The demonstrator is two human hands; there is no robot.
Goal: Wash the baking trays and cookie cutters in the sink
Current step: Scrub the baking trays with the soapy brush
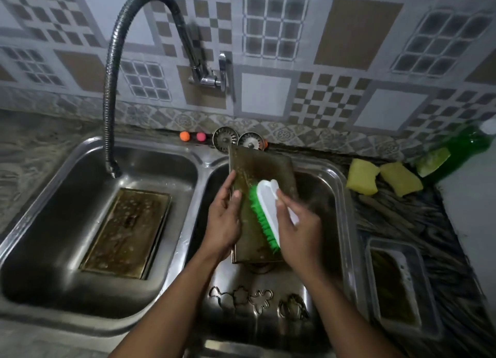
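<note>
A greasy baking tray (261,167) stands tilted in the right sink basin (339,196). My left hand (224,218) grips its left edge. My right hand (298,228) holds a white scrub brush (267,206) with green bristles pressed on the tray's face. A second tray (126,231) lies flat in the left basin (53,250), wet and soapy. Several metal cookie cutters (259,302) lie at the front of the right basin. A third tray (397,279) rests on the counter to the right.
A flexible tap hose (110,89) arcs into the left basin, its valve (212,78) on the tiled wall. Two sink strainers (237,138) lean at the back. Two yellow sponges (383,179) and a green detergent bottle (461,148) sit on the right counter.
</note>
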